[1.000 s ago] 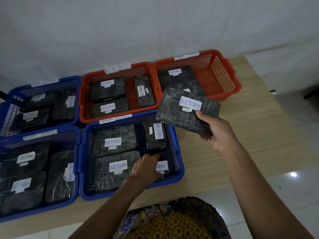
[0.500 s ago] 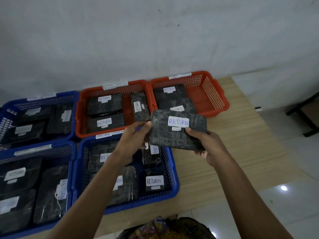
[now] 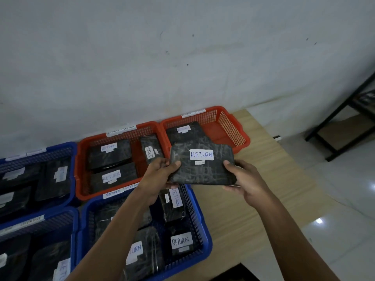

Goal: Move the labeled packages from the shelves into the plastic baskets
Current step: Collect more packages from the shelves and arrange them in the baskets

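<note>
Baskets mostly filled; one package in hand.
Left hand (image 3: 160, 175) and right hand (image 3: 246, 183) clamp the package (image 3: 200, 167) above the far-right red basket (image 3: 233, 126), which has room.

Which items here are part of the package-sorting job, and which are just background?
Job:
- black RETURN package, held by left hand and right hand
- two red baskets
- blue baskets, such as, with packages inside

Background:
- wooden table
- black metal rack
- white wall
</note>
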